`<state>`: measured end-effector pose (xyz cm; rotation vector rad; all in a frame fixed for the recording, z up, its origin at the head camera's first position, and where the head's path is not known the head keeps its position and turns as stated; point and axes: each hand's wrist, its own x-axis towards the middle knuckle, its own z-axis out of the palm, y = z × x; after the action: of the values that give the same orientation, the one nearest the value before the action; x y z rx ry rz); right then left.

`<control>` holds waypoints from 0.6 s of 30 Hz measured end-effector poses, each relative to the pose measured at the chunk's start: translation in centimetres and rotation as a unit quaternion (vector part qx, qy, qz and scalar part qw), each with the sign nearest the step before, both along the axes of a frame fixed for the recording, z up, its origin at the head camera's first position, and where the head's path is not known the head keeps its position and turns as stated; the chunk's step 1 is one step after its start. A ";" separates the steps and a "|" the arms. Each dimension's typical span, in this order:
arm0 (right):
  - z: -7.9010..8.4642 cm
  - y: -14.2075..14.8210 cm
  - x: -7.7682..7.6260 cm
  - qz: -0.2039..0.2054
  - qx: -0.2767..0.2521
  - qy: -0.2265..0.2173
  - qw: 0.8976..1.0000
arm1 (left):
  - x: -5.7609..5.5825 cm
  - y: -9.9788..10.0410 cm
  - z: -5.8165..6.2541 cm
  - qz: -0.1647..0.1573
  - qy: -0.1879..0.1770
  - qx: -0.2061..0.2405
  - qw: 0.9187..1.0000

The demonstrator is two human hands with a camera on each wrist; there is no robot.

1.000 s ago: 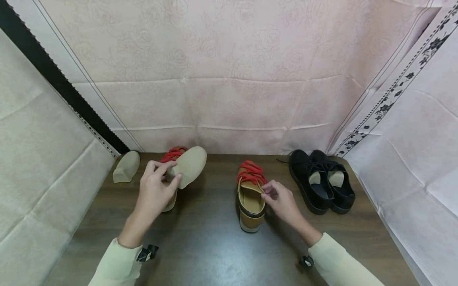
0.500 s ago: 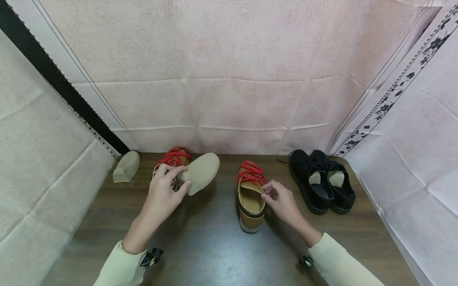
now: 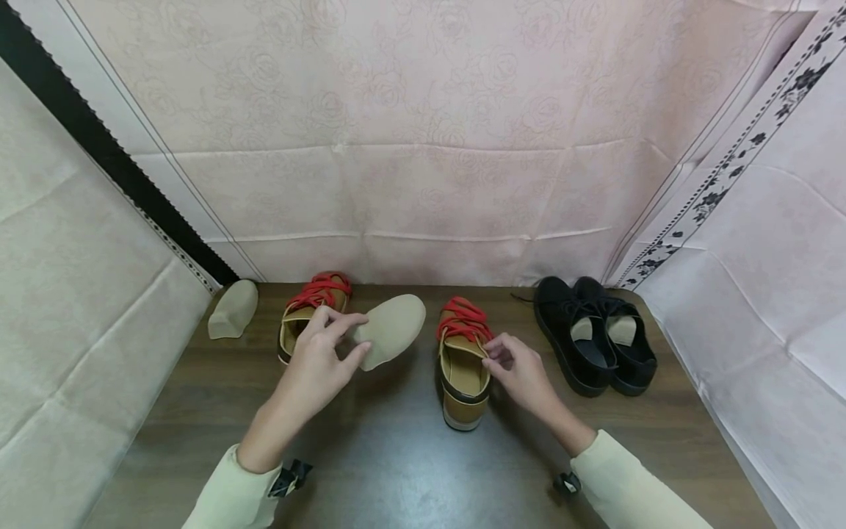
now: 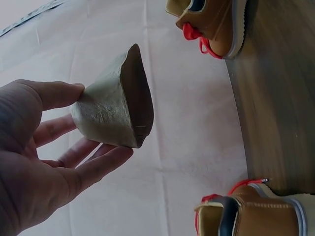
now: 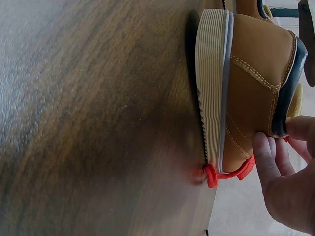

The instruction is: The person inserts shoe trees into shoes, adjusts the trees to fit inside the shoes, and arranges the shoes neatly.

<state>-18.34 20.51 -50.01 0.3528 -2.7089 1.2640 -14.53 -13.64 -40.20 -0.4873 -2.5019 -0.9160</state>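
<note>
My left hand (image 3: 324, 356) pinches a beige moulded shoe insert (image 3: 394, 329) between thumb and fingers, above the table. In the left wrist view the insert (image 4: 106, 105) shows as a hollow shell with a dark inside. My right hand (image 3: 518, 371) grips the right side of the collar of a tan shoe (image 3: 465, 400) with red laces, which stands upright, heel toward me. The right wrist view shows thumb and fingers pinching the dark collar edge of that shoe (image 5: 256, 59). Behind my left hand stands the matching tan shoe (image 3: 317, 294), partly hidden.
A second beige insert (image 3: 234, 308) lies at the back left of the wooden table (image 3: 383, 448). Two black shoes (image 3: 591, 334) stand side by side at the back right, with beige pieces inside. Pale patterned cloth (image 3: 423, 147) hangs behind and at both sides.
My left hand has carried the insert rightward and slightly toward me, off the left tan shoe, which now shows more. The right hand keeps its hold on the other shoe.
</note>
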 end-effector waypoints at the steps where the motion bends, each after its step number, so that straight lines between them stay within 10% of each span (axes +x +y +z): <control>1: 0.0 0.0 0.0 0.001 0.000 0.001 1.000 | 0.0 0.2 0.0 -0.006 0.000 0.000 1.000; 18: -0.2 0.1 -0.1 0.006 -0.005 0.004 1.000 | 0.4 2.3 1.0 -0.094 -0.063 -0.025 0.993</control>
<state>-18.48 20.63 -50.18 0.3724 -2.6959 1.2761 -14.13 -11.39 -39.22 -0.7121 -2.6319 -0.9843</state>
